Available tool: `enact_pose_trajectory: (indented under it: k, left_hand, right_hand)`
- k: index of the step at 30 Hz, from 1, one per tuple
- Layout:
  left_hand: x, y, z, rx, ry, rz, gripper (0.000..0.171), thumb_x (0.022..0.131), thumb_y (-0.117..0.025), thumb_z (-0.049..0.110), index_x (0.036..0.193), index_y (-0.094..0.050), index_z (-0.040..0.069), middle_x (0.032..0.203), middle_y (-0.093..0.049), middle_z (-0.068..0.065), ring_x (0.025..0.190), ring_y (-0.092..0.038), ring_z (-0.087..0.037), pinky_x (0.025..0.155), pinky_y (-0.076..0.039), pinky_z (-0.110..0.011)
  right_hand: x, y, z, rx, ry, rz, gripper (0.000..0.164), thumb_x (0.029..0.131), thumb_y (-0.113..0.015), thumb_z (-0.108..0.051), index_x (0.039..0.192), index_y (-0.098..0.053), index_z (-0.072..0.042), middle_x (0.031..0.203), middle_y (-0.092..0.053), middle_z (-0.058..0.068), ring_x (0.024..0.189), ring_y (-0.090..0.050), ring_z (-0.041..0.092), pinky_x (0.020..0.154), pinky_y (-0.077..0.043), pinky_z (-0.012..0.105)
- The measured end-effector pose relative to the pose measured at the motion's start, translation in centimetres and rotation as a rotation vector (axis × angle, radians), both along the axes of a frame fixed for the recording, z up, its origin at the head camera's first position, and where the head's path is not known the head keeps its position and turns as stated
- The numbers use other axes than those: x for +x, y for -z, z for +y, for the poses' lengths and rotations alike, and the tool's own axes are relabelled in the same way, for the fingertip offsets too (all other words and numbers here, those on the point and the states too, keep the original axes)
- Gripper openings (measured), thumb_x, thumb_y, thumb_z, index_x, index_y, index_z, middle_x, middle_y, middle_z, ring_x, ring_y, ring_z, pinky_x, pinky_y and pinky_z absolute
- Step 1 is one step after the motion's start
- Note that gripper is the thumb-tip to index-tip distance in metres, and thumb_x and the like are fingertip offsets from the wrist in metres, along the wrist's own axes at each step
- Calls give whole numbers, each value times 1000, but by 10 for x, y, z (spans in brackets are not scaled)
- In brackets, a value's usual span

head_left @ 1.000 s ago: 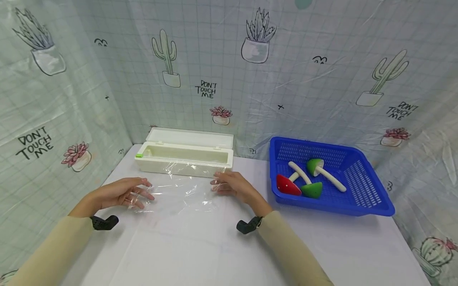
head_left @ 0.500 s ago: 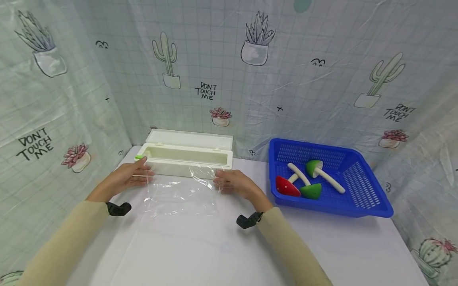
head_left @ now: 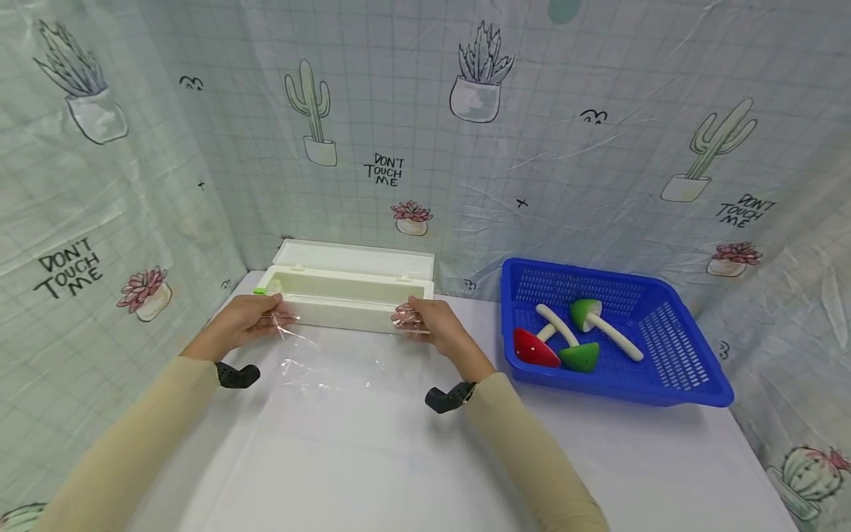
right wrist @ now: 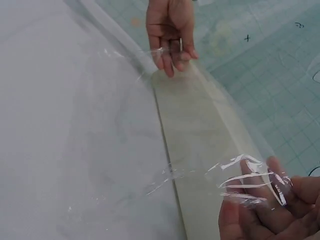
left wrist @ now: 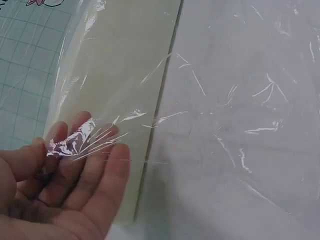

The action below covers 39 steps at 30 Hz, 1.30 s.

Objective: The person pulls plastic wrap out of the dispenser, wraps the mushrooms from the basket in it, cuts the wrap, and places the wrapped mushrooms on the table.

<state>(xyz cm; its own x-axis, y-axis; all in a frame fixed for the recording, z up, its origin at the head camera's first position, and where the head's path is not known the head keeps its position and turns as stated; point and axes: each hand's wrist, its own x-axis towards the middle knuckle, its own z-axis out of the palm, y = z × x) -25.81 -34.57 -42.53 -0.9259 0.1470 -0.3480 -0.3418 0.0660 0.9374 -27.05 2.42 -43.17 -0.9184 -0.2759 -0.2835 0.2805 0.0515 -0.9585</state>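
A sheet of clear plastic wrap stretches between my two hands, in front of a long white dispenser box whose lid stands up at the back. My left hand pinches one corner of the wrap near the box's left end. In the left wrist view the wrap creases outward from the thumb and index finger. By the box's right end, my right hand pinches the other corner. The right wrist view has the wrap bunched at those fingers, with the box behind it.
A blue plastic basket stands to the right on the white table. It holds a red-capped toy mushroom and two green-capped ones. A patterned curtain surrounds the table's back and sides.
My left hand has moved right and away from me, up to the box, and now pinches the wrap. My right hand has lifted slightly, and the wrap's far edge is drawn between both hands.
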Motion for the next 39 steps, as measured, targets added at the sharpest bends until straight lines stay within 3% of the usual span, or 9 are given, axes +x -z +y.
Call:
enact_pose_trajectory:
  k: [5,10,14,21,28,34,39]
  left_hand:
    - [7,4,-9,-12,65,173,38,110,-48,21,132,-53,-10,110,-75,6,105,-68,-6,94,-53,-21]
    - [18,14,-15,-13,113,222,53,108,-51,25,143,-45,-15,129,-67,10,119,-61,-3,102,-48,-19]
    - [24,23,-19,105,143,255,53,108,-51,20,143,-42,-18,141,-61,5,125,-57,-4,105,-45,-19]
    - [29,36,-23,400,245,329,37,111,-35,2,128,-52,-25,144,-59,-7,122,-58,-13,105,-45,-20]
    - [32,39,-24,496,312,379,39,108,-27,-9,103,-65,-20,150,-51,-18,129,-54,-16,109,-42,-22]
    - [35,41,-25,518,370,402,45,107,-26,-11,106,-71,-14,157,-38,-21,144,-43,-13,114,-36,-23]
    - [36,42,-25,551,387,396,45,106,-25,-13,107,-70,-17,160,-28,-23,148,-36,-14,117,-30,-24]
  right_hand:
    - [5,-2,0,-6,-57,118,34,108,-51,-18,119,-68,10,121,-71,18,116,-66,29,100,-53,33]
    - [13,4,5,41,-163,257,34,108,-49,-12,120,-66,15,135,-63,23,128,-59,29,108,-48,33]
    - [17,12,11,86,-233,350,37,108,-49,-17,114,-68,15,144,-58,17,138,-51,26,113,-42,35]
    - [20,24,20,170,-306,500,39,108,-49,-25,98,-70,8,149,-55,6,144,-42,24,117,-36,48]
    - [19,29,24,113,-335,500,42,107,-52,-22,94,-68,15,151,-53,9,147,-38,27,120,-28,54]
    - [19,31,25,82,-368,498,39,106,-53,-16,90,-65,18,152,-50,13,148,-37,28,120,-28,54]
    - [20,31,26,95,-391,511,38,106,-53,-14,87,-65,17,154,-48,15,148,-36,27,120,-31,52]
